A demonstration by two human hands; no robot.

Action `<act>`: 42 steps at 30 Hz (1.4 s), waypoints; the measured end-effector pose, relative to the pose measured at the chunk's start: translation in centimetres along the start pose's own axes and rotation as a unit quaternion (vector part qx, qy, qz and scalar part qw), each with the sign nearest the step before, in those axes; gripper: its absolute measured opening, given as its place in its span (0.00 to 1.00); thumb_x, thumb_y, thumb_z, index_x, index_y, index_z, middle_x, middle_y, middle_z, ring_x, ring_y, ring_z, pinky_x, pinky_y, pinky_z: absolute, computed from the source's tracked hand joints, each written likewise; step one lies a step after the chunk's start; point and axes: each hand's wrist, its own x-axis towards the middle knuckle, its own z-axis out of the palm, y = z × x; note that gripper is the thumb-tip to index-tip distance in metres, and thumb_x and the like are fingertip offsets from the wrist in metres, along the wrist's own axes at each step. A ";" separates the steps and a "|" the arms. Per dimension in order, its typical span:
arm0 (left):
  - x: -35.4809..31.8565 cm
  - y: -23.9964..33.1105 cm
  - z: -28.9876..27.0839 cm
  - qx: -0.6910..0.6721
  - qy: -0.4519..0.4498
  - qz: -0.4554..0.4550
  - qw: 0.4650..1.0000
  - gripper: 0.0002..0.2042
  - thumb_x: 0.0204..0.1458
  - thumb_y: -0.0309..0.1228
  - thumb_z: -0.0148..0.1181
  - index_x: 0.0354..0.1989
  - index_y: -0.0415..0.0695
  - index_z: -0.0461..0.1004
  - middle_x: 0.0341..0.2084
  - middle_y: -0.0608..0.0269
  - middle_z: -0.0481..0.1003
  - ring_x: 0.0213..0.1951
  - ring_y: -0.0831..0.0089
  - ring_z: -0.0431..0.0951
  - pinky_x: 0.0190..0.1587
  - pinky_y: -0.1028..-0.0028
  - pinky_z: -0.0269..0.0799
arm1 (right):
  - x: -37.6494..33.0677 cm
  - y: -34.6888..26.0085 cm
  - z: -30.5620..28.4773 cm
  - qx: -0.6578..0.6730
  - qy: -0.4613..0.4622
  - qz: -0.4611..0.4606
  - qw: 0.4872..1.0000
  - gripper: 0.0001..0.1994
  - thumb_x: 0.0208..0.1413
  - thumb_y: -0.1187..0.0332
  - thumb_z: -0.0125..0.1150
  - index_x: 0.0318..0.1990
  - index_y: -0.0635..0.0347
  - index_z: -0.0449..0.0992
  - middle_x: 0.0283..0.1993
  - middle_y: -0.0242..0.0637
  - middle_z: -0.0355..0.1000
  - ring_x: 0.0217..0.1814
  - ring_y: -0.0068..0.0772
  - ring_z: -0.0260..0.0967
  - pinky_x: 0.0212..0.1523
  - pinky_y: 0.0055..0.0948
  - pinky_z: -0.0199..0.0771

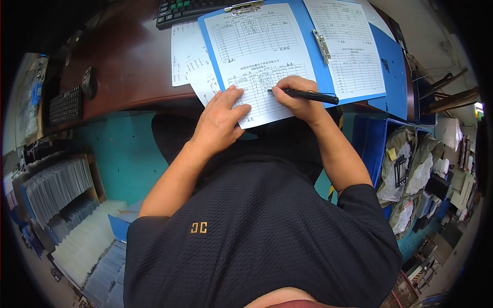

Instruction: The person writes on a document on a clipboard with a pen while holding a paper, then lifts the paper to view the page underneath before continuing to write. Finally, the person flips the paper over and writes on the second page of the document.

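My right hand (299,98) is closed around a black pen (313,96), its tip at a row of the lower table on a printed form (259,43). The form lies on a blue clipboard (209,45) under a metal clip (244,7), and its lower end hangs past the board toward me. My left hand (221,114) rests on the form's lower left part with fingers stretched out and slightly apart. Handwriting fills several rows. Beside it on the right, a second clipboard (322,77) holds another filled form (354,56).
Loose handwritten sheets (186,56) lie under the left clipboard. A black keyboard (187,11) is at the desk's back; another keyboard (65,105) and a mouse (89,82) sit at left on the brown desk (128,56). Blue bins (371,136) with bagged parts stand at right, stacked sheets (61,179) at left.
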 end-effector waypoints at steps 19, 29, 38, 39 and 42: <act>0.0 0.1 -0.1 -0.004 0.001 0.001 1.000 0.20 0.41 0.22 0.70 0.46 0.45 0.79 0.60 0.48 0.70 0.68 0.49 0.67 0.70 0.52 0.62 | 0.0 0.1 0.1 -0.007 0.029 -0.003 1.000 0.08 0.53 0.68 0.69 0.28 0.65 0.80 0.27 0.41 0.78 0.27 0.34 0.75 0.31 0.29 0.75; 0.1 0.2 -0.2 0.006 -0.004 -0.006 1.000 0.20 0.41 0.22 0.69 0.46 0.45 0.80 0.60 0.48 0.71 0.67 0.49 0.67 0.70 0.51 0.62 | 0.0 0.1 -0.2 -0.017 0.024 -0.012 0.999 0.08 0.51 0.70 0.68 0.27 0.66 0.80 0.26 0.40 0.77 0.26 0.33 0.75 0.31 0.29 0.75; 0.3 0.3 -0.2 0.009 -0.011 -0.010 1.000 0.22 0.39 0.22 0.72 0.47 0.46 0.80 0.61 0.49 0.71 0.68 0.50 0.67 0.70 0.53 0.63 | 0.1 0.1 -0.6 -0.017 0.020 -0.010 1.000 0.08 0.52 0.69 0.68 0.27 0.65 0.80 0.25 0.40 0.77 0.26 0.32 0.75 0.30 0.29 0.76; 0.3 0.4 -0.2 0.014 -0.012 -0.011 1.000 0.22 0.39 0.22 0.72 0.47 0.46 0.80 0.61 0.49 0.71 0.68 0.50 0.67 0.69 0.54 0.63 | 0.1 0.1 -0.6 -0.017 0.020 -0.009 1.000 0.08 0.52 0.69 0.68 0.27 0.65 0.80 0.25 0.40 0.77 0.26 0.32 0.75 0.30 0.29 0.76; 0.3 0.2 -0.1 0.013 -0.007 -0.004 1.000 0.22 0.39 0.21 0.71 0.47 0.46 0.80 0.61 0.49 0.71 0.67 0.50 0.67 0.69 0.54 0.64 | -0.1 0.2 -0.6 -0.008 0.024 0.013 1.000 0.08 0.52 0.69 0.68 0.27 0.65 0.80 0.25 0.39 0.77 0.26 0.33 0.75 0.30 0.29 0.76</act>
